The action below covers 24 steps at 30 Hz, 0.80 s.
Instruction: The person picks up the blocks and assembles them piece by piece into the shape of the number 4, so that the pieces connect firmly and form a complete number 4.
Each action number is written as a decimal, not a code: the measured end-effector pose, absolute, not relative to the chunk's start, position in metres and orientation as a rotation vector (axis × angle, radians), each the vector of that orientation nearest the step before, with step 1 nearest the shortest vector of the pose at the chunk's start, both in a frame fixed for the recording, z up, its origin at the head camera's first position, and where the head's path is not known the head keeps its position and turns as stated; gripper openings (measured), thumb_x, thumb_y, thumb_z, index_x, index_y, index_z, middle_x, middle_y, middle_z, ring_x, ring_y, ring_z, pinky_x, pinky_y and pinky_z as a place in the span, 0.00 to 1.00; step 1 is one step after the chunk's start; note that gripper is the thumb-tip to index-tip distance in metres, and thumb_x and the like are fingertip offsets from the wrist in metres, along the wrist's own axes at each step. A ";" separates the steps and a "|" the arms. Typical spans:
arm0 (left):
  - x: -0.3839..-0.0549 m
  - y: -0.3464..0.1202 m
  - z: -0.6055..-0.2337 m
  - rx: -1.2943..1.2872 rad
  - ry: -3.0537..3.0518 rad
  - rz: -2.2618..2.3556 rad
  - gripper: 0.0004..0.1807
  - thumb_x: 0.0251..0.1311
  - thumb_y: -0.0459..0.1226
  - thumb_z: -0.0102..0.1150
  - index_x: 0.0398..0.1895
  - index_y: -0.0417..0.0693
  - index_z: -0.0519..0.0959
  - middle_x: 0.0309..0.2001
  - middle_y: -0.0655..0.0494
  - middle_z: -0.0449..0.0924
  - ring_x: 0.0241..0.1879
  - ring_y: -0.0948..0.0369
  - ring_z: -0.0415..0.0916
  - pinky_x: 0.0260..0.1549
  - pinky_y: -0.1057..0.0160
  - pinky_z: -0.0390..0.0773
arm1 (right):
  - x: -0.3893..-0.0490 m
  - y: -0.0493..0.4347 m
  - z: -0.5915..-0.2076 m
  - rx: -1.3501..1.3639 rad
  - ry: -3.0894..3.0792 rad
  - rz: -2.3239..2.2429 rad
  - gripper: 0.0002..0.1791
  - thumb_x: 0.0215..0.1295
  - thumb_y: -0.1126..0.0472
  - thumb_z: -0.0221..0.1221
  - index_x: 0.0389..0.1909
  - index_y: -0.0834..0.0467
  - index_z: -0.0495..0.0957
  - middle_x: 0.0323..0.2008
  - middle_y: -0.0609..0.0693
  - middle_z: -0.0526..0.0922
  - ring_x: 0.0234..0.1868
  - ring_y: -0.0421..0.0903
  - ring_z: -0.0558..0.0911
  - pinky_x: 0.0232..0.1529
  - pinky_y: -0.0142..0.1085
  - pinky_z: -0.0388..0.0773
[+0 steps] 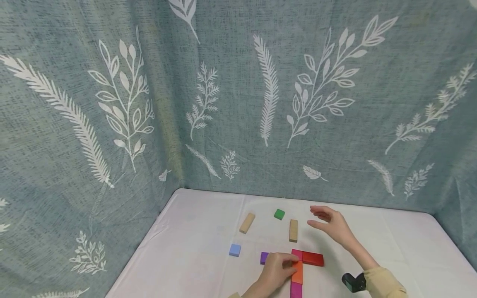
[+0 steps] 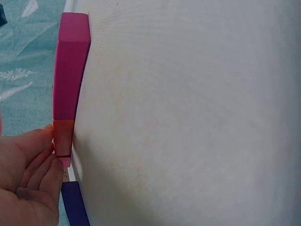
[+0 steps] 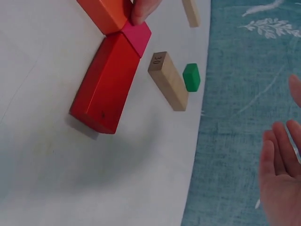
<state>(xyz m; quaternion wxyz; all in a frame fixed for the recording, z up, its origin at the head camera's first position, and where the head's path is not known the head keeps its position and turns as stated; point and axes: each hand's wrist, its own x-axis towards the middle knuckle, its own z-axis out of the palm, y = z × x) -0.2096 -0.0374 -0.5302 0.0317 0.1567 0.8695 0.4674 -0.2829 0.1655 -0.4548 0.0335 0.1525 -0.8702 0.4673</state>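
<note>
My left hand (image 1: 275, 270) reaches in from the near edge, thumb and fingertips touching the orange block (image 1: 297, 274) where it meets a pink block (image 1: 297, 253). A magenta block (image 1: 296, 290) lines up with the orange one on the near side. From the pink block a long red block (image 1: 313, 259) extends to the right, and a purple block (image 1: 263, 257) lies to the left, partly hidden by the left hand. My right hand (image 1: 331, 225) hovers to the right of the wooden blocks, thumb apart from its curved fingers, with nothing between them.
Farther back lie two wooden blocks, one upright in line (image 1: 293, 230) and one slanted (image 1: 247, 223), with a small green block (image 1: 279, 214) near them. A light blue block (image 1: 234, 250) sits to the left. A patterned curtain (image 1: 238, 103) hangs behind the white table (image 1: 179, 248).
</note>
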 end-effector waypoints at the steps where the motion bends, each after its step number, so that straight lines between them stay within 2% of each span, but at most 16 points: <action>1: -0.210 -0.038 -0.530 0.481 2.677 1.442 0.13 0.52 0.30 0.67 0.42 0.47 0.85 0.41 0.57 0.87 0.46 0.63 0.82 0.46 0.63 0.82 | -0.284 0.165 -0.456 0.458 -2.681 1.457 0.29 0.57 0.55 0.66 0.58 0.64 0.72 0.54 0.64 0.78 0.55 0.59 0.77 0.58 0.47 0.75; 9: -0.210 -0.039 -0.530 0.458 2.653 1.453 0.13 0.51 0.31 0.67 0.42 0.48 0.85 0.42 0.57 0.87 0.47 0.64 0.82 0.48 0.63 0.82 | -0.295 0.162 -0.466 0.340 -2.747 1.572 0.34 0.58 0.51 0.65 0.61 0.63 0.69 0.58 0.64 0.75 0.59 0.60 0.74 0.60 0.47 0.75; 24: -0.209 -0.037 -0.531 0.404 2.616 1.459 0.13 0.52 0.31 0.67 0.42 0.50 0.85 0.42 0.60 0.86 0.44 0.69 0.81 0.47 0.63 0.82 | -0.309 0.155 -0.499 0.258 -2.779 1.671 0.33 0.60 0.56 0.64 0.63 0.66 0.67 0.60 0.65 0.74 0.61 0.59 0.73 0.63 0.48 0.72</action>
